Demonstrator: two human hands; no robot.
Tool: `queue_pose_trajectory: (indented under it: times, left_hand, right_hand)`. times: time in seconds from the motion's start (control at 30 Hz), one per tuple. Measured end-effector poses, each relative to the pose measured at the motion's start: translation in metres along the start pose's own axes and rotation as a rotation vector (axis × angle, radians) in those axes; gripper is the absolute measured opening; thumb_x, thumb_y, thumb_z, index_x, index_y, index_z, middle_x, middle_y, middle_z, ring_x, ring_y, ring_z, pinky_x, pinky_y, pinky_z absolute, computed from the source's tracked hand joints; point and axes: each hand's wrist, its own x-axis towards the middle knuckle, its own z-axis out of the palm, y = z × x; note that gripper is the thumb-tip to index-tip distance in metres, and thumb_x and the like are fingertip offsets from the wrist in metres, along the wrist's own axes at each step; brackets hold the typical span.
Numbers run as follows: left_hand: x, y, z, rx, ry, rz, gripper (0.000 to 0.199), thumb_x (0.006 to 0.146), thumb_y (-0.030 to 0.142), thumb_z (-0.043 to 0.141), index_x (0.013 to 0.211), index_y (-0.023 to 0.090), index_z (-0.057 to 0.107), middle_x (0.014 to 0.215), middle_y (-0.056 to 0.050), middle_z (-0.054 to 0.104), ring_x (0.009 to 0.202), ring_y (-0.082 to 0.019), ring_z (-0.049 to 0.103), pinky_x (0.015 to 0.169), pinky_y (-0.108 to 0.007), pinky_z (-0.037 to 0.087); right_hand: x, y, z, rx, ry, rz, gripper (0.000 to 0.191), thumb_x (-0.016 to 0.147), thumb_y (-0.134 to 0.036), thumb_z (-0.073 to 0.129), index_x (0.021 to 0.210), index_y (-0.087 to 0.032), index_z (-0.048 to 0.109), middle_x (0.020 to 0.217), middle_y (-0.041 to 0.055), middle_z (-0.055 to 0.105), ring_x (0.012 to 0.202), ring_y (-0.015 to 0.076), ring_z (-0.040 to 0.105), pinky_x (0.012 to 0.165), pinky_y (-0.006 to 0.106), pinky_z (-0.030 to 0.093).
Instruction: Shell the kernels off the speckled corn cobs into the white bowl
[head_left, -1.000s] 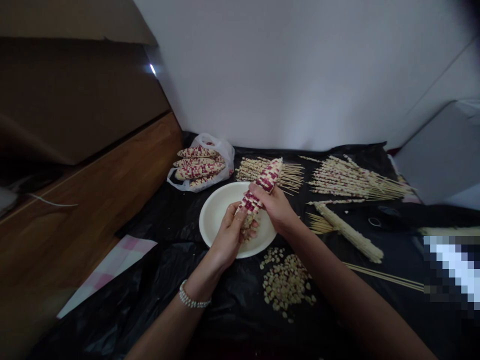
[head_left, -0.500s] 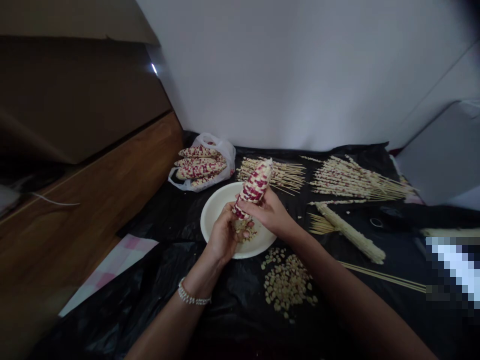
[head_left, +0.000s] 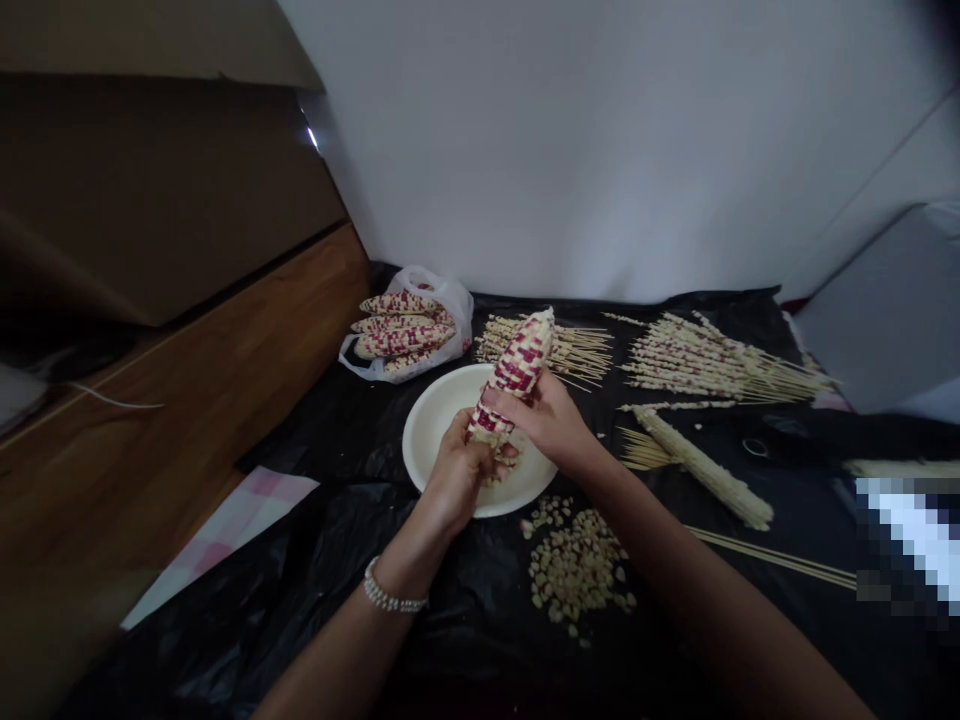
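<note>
Corn ear (head_left: 520, 360) steeper than before, left fingers (head_left: 458, 432) and right fingers (head_left: 510, 406) clasped around it

There are two hands, one left hand (head_left: 454, 480) and one right hand (head_left: 561, 418), with one corn ear (head_left: 516, 372) and one bowl (head_left: 421, 450). At the far left is one plastic bag (head_left: 455, 290) with at least four ears (head_left: 401, 342), and more to the right are two groups of kernel skewers, one middle group (head_left: 589, 355) and one right group (head_left: 694, 362). I also count one near heap of loose kernels (head_left: 577, 565) and, at the right, at least one bare cob (head_left: 716, 480).
</note>
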Motion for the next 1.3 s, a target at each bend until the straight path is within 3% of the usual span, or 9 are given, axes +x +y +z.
queue_pose_trajectory:
  times: [0.13,0.27,0.4,0.57,0.7,0.83,0.9,1.1,1.3]
  left_hand:
    - [-0.003,0.006,0.002,-0.055,-0.051,-0.044,0.039,0.063,0.015,0.075,0.100,0.019,0.063,0.093,-0.002,0.073,0.080,-0.021,0.073,0.062,-0.028,0.060]
    - [-0.002,0.005,0.002,-0.026,-0.066,-0.008,0.046,0.077,0.043,0.084,0.110,0.019,0.064,0.108,-0.007,0.074,0.095,-0.024,0.075,0.070,-0.030,0.063]
    - [-0.001,0.001,0.002,0.051,-0.070,0.023,0.059,0.073,0.053,0.087,0.113,0.017,0.064,0.122,-0.013,0.072,0.097,-0.027,0.076,0.071,-0.032,0.064]
    - [0.003,0.000,0.003,0.139,-0.072,0.043,0.065,0.069,0.055,0.087,0.115,0.017,0.062,0.125,-0.013,0.071,0.098,-0.029,0.076,0.072,-0.036,0.065]
    - [0.010,-0.002,-0.001,0.254,0.006,0.061,0.060,0.076,0.055,0.078,0.120,0.019,0.060,0.122,-0.011,0.071,0.098,-0.028,0.074,0.072,-0.036,0.064]
    - [0.016,-0.002,-0.010,0.569,0.010,0.170,0.044,0.084,0.054,0.061,0.113,0.021,0.061,0.115,-0.009,0.071,0.098,-0.027,0.069,0.074,-0.035,0.059]
    - [0.015,0.001,-0.011,0.776,0.039,0.277,0.032,0.084,0.045,0.054,0.103,0.021,0.062,0.104,-0.008,0.072,0.093,-0.026,0.066,0.079,-0.036,0.055]
    - [0.010,0.008,-0.007,1.207,0.109,0.382,0.015,0.081,0.036,0.042,0.080,0.025,0.052,0.067,-0.006,0.063,0.065,-0.026,0.059,0.062,-0.035,0.040]
    - [0.010,0.009,-0.008,1.416,0.123,0.373,0.018,0.084,0.037,0.040,0.077,0.025,0.051,0.065,-0.009,0.062,0.060,-0.027,0.058,0.059,-0.034,0.034]
  right_hand:
    - [0.005,0.004,-0.004,-0.033,0.050,-0.036,0.042,0.068,-0.044,0.086,0.094,-0.024,0.059,0.087,-0.0005,0.067,0.080,0.0195,0.063,0.079,0.036,0.053]
    - [0.007,0.008,-0.007,-0.067,0.078,-0.042,0.041,0.073,-0.047,0.081,0.096,-0.022,0.059,0.091,0.0003,0.067,0.084,0.0186,0.061,0.082,0.035,0.052]
    - [0.009,0.005,-0.007,-0.043,0.112,-0.008,0.041,0.073,-0.048,0.080,0.097,-0.022,0.059,0.089,-0.0003,0.066,0.082,0.0176,0.061,0.082,0.034,0.053]
    - [0.014,0.003,-0.007,-0.044,0.112,0.024,0.039,0.074,-0.050,0.079,0.095,-0.023,0.059,0.090,0.0006,0.067,0.083,0.0185,0.062,0.081,0.034,0.054]
    - [0.017,0.002,-0.008,-0.125,0.114,0.001,0.045,0.072,-0.055,0.081,0.098,-0.025,0.062,0.096,0.0007,0.069,0.090,0.0200,0.064,0.091,0.037,0.054]
    - [0.011,-0.006,-0.005,-0.272,0.108,0.022,0.049,0.073,-0.066,0.079,0.096,-0.027,0.061,0.094,-0.0009,0.069,0.089,0.0214,0.065,0.092,0.040,0.056]
    - [0.005,-0.011,-0.002,-0.354,0.098,0.000,0.051,0.076,-0.067,0.077,0.105,-0.028,0.060,0.102,-0.0001,0.069,0.098,0.0231,0.067,0.092,0.039,0.055]
    - [-0.002,-0.012,0.002,-0.640,0.120,-0.069,0.067,0.077,-0.078,0.069,0.117,-0.027,0.052,0.108,0.0025,0.070,0.101,0.0247,0.069,0.089,0.041,0.057]
    - [0.001,-0.003,0.004,-0.644,0.141,-0.114,0.070,0.074,-0.071,0.076,0.119,-0.024,0.053,0.106,0.0063,0.072,0.099,0.0275,0.070,0.089,0.044,0.056]
